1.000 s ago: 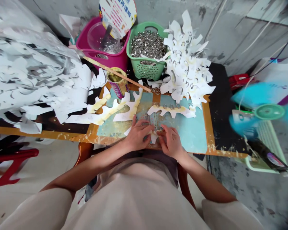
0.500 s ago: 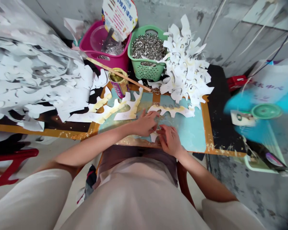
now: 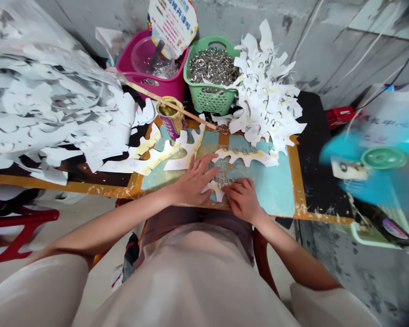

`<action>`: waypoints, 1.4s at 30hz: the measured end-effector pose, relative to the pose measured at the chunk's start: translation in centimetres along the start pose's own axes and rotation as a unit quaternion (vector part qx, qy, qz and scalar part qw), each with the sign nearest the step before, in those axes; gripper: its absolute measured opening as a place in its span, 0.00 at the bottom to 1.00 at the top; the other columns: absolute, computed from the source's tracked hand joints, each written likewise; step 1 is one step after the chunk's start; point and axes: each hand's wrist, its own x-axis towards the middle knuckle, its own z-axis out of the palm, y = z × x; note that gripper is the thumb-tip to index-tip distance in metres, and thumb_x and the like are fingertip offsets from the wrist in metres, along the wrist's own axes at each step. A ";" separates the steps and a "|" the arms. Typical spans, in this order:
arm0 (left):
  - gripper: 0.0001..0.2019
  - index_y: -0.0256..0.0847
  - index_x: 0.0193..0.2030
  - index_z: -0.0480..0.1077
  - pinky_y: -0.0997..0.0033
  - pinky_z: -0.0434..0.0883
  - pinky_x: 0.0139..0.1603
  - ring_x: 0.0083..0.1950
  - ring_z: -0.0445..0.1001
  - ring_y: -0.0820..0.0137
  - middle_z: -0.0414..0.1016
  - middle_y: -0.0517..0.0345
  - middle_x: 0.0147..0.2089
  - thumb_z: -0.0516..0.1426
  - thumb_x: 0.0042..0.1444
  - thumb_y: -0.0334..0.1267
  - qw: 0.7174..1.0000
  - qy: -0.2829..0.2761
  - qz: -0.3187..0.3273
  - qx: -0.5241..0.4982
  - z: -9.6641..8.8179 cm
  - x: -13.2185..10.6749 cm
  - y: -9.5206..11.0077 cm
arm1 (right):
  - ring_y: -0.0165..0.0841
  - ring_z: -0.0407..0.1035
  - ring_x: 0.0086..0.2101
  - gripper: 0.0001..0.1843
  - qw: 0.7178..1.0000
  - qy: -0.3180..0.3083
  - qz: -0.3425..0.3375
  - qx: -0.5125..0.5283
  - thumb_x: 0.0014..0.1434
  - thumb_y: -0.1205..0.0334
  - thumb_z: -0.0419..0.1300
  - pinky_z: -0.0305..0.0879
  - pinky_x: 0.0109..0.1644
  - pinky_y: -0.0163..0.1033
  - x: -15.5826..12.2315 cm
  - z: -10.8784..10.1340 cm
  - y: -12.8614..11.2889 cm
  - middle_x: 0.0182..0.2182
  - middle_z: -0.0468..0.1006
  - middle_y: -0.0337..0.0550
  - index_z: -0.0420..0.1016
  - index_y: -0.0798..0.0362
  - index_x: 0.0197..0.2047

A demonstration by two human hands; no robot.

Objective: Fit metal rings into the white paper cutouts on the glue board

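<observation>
A white paper strip point(image 3: 218, 192) with a toothed edge lies at the front of the blue work mat, partly hidden by both hands. Metal rings point(image 3: 221, 182) sit along its upper edge. My left hand point(image 3: 195, 180) is open, its fingers spread over the left end of this strip. My right hand point(image 3: 242, 199) is closed, fingertips pressed together beside the rings; what they pinch is hidden. Just beyond the hands lies another toothed strip point(image 3: 248, 157), with yellowish glue and several rings along it.
Glue-smeared strips point(image 3: 163, 156) lie left of the hands. Behind stand an open tin point(image 3: 172, 125) with a wooden stick point(image 3: 187, 113) across it, a green basket point(image 3: 209, 100) of rings and a magenta basket point(image 3: 163, 88). Paper pieces pile up at left point(image 3: 54, 113) and right point(image 3: 264, 100).
My left hand has drawn back to the left and its fingers have spread, baring more of the near strip and its rings. The right hand stays nearly in place, fingers closed.
</observation>
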 end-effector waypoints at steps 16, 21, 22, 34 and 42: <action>0.07 0.40 0.39 0.74 0.32 0.35 0.73 0.69 0.61 0.54 0.68 0.44 0.62 0.56 0.59 0.26 0.988 -0.018 0.138 0.059 1.1 0.5 -1.0 | 0.43 0.66 0.48 0.19 0.999 -0.021 0.009 -0.035 0.60 0.68 0.55 0.50 0.62 0.56 0.2 -0.2 -0.4 0.42 0.80 0.45 0.74 0.52 0.54; 0.16 0.41 0.54 0.70 0.28 0.33 0.71 0.74 0.50 0.47 0.57 0.40 0.70 0.58 0.58 0.30 0.998 0.021 0.050 0.038 0.3 -1.3 -1.1 | 0.43 0.66 0.49 0.22 0.999 -0.022 0.001 -0.027 0.60 0.67 0.57 0.49 0.62 0.57 0.1 -0.1 -0.3 0.45 0.80 0.42 0.74 0.45 0.56; 0.20 0.43 0.57 0.68 0.27 0.33 0.70 0.74 0.49 0.48 0.58 0.42 0.70 0.58 0.58 0.29 0.997 0.016 0.063 0.030 0.2 -0.9 -1.2 | 0.43 0.65 0.50 0.22 0.999 -0.021 0.002 -0.026 0.59 0.67 0.57 0.48 0.62 0.57 0.1 -0.1 -0.2 0.46 0.80 0.42 0.74 0.44 0.56; 0.16 0.40 0.50 0.68 0.44 0.49 0.74 0.44 0.77 0.71 0.79 0.55 0.43 0.42 0.67 0.26 0.981 -0.039 0.180 -0.058 1.2 2.1 -2.6 | 0.43 0.68 0.47 0.17 0.999 -0.014 0.031 -0.017 0.61 0.67 0.54 0.50 0.63 0.56 0.3 -0.2 -0.5 0.40 0.80 0.47 0.72 0.53 0.53; 0.12 0.38 0.43 0.66 0.51 0.57 0.72 0.40 0.77 0.71 0.77 0.57 0.37 0.43 0.66 0.26 0.991 0.013 0.134 0.005 2.7 -0.1 -2.1 | 0.43 0.68 0.49 0.17 0.999 -0.028 0.022 -0.026 0.59 0.68 0.55 0.44 0.66 0.58 0.2 0.0 -0.4 0.42 0.81 0.45 0.73 0.50 0.51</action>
